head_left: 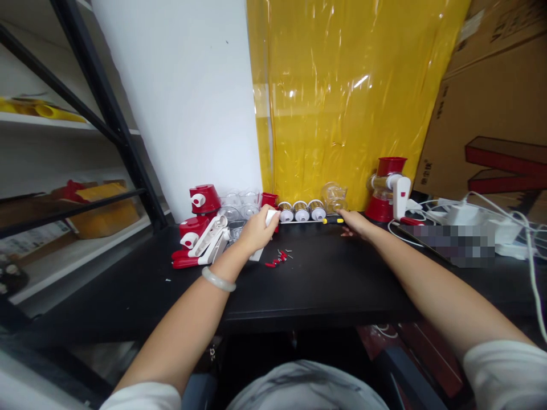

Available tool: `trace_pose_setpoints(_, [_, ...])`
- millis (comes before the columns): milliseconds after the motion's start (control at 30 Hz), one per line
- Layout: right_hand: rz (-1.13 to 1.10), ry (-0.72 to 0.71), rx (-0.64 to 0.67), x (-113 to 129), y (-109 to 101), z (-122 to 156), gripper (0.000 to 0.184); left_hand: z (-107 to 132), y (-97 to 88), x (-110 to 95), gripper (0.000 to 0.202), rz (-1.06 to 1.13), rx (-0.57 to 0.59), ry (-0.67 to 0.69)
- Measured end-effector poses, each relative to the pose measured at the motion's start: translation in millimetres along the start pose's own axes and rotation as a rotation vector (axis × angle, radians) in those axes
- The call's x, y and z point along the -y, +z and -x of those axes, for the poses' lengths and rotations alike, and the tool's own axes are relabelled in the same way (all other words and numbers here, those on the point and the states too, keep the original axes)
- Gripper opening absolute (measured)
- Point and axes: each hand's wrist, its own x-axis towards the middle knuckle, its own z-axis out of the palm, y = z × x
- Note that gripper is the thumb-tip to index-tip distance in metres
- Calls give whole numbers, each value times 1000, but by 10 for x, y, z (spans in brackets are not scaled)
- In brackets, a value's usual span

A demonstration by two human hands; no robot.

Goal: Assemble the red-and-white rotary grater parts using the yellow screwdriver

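My left hand [256,229] is closed around a white plastic piece [270,216], mostly hidden by the fingers. Right behind it stands a red plastic part [269,199]. At the back of the table, my right hand [358,223] has its thumb and fingers apart about the end of a yellow-and-black screwdriver [332,221]; whether it touches the tool is unclear. Clear plastic housings [334,196] stand just behind that hand. Between the hands lie three metal grater drums [301,210] with white ends. Small red pieces and screws [280,258] lie scattered nearer me.
An assembled red-and-white rotary grater [387,191] stands at the back right, beside white cables and plugs [465,216]. On the left are red bases [204,199], white crank handles with red grips [205,244] and clear housings [239,202]. A black-framed shelf [106,97] flanks the black table [333,285].
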Motion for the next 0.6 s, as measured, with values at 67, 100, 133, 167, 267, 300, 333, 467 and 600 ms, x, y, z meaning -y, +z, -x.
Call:
trace_pose_setpoints(67, [-133,13,36,-10,12,-26,23,-3,-1,7,41,-14,-19,-11])
trace_pose_setpoints(100, [-207,24,55,-9,16,-33,20,-5,-1,11,42,-22,-30,-19])
trace_pose_setpoints(133, [-276,20,64,-4,17,-33,18,-6,-2,15,42,-29,-41,-28])
trace_pose_setpoints(167, [-331,14,69,5,17,-27,16,-7,-2,18,42,-35,-50,-36])
trace_pose_setpoints(267, [-405,-23,80,46,9,28,16,-7,-1,26,43,-37,-62,-46])
trace_pose_setpoints(300, [-412,-40,81,62,5,53,17,-6,1,29,43,-34,-64,-46])
trace_pose_setpoints(333, [-417,-57,79,77,2,77,17,-7,4,33,44,-30,-66,-45])
trace_pose_setpoints(467, [-436,-132,89,126,-13,150,24,-12,22,60,44,-23,-70,-56])
trace_pose_setpoints(600, [-454,-191,95,148,-26,173,30,-17,38,88,44,-2,-80,-57])
